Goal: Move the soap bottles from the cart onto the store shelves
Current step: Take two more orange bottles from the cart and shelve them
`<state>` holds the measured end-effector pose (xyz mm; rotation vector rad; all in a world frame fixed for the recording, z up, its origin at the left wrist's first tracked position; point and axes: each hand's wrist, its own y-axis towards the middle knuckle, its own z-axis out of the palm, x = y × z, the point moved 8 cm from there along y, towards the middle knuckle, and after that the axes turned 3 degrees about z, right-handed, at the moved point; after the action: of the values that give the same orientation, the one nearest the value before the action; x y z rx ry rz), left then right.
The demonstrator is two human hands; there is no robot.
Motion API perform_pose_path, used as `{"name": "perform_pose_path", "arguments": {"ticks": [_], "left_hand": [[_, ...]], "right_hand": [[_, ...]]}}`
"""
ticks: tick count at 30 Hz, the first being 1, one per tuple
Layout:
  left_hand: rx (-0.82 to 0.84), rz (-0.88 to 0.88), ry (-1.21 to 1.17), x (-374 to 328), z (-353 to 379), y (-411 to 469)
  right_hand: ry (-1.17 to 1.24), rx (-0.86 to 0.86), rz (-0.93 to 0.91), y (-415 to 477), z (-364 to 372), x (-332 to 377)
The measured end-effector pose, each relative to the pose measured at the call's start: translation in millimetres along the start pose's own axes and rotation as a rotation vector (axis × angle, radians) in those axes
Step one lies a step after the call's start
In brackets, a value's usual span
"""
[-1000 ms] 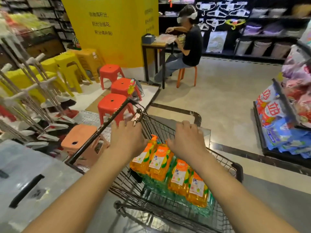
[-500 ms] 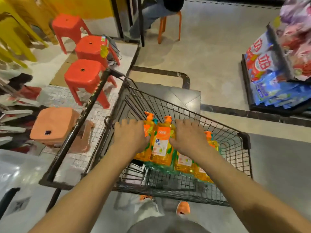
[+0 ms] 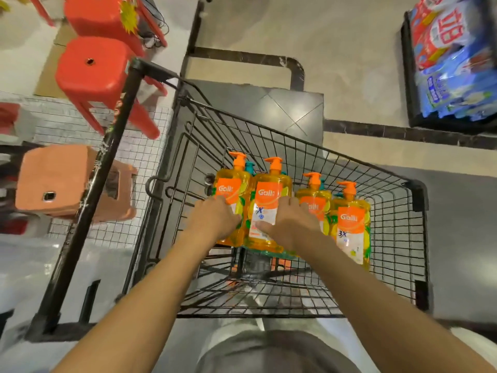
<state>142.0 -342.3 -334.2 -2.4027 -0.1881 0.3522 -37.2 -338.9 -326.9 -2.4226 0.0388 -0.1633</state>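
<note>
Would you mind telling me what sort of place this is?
Most likely a retail shop: a wire shopping cart holding pump soap bottles, price-tagged plastic stools, and packaged goods on a floor rack.

Black wire cart (image 3: pixel 309 146), glossy plastic bottles (image 3: pixel 269 205)

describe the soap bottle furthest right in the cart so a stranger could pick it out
Look in the black wire shopping cart. Four orange pump bottles stand in a row. It is the rightmost bottle, nearest the cart's right wall, the only one that neither hand touches, with "3X" showing on its label.
</note>
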Motion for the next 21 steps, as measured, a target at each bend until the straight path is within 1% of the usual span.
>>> {"name": "perform_pose_path", "arguments": {"ticks": [2, 6, 8, 10, 12, 14, 17, 19, 21], "left_hand": [[-0.041, -0.057, -0.091, 9, 10, 14], [-0.147, -0.195, -0.354, 21, 32, 31], [-0.193, -0.253, -0.400, 25, 42, 36], [-0.228, -0.287, -0.414, 27, 48, 40], [-0.210, -0.350, -0.461, 30, 54, 43], [-0.150, -0.403, -0.487, 34, 58, 50], [-0.077, -0.424, -0.482, 36, 60, 59], [-0.077, -0.438, -0.508, 32, 62, 58], [-0.128, -0.452, -0.542, 20, 64, 51]], "right_hand": [[0.049, -0.047, 0.004, 12, 8, -3], [0.314, 0.000, 0.116, 44, 30, -25], [0.477, -0.012, 0.159, 60, 40, -38], [0.656, 0.033, 0.197, 70, 51, -45], [0.773, 0.095, 0.227, 76, 61, -46], [0.841, 0.109, 0.240, 81, 67, -47], [0.869, 0.095, 0.234, 92, 73, -53], [0.881, 0.080, 0.202, 108, 91, -63], [0.888, 0.075, 0.159, 119, 107, -75]]}}
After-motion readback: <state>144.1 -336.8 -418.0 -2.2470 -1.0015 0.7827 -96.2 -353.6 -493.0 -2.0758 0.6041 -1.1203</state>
